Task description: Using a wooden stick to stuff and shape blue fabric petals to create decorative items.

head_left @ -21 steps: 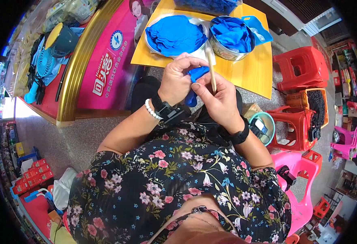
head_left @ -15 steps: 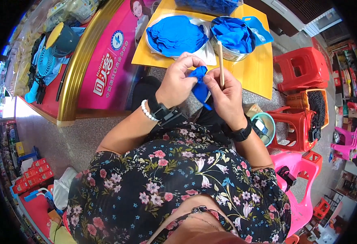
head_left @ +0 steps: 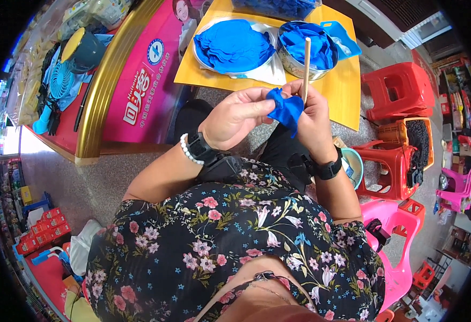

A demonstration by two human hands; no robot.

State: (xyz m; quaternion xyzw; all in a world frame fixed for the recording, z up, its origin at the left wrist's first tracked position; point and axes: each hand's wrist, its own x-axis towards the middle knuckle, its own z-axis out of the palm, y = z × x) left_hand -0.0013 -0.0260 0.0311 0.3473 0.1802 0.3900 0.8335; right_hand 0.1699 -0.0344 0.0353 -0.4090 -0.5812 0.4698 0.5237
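Between my two hands, just in front of the table's near edge, is a small piece of blue fabric (head_left: 287, 111), partly folded, with a corner hanging down. My left hand (head_left: 239, 115) pinches its left side between thumb and fingers. With its fingers closed, my right hand (head_left: 314, 115) grips the fabric's right side and also a thin wooden stick (head_left: 307, 67) that points up. Beyond my hands, a white-rimmed round tray (head_left: 197, 52) bears a flat pile of blue fabric pieces (head_left: 234, 45). Right of it stands a round tin (head_left: 300, 71) filled with more blue fabric (head_left: 310, 45).
The yellow table (head_left: 340, 99) also bears a blue plastic basket (head_left: 348, 40) and a clear box (head_left: 278, 6) of blue pieces. At left is a gold-edged counter (head_left: 98, 91) with a small blue fan (head_left: 60, 80). Red stools (head_left: 399, 91) and a pink chair (head_left: 402, 268) stand at right.
Both hands have shifted slightly right with the blue fabric, which is now turned and more spread out. The wooden stick has moved right and up with my right hand.
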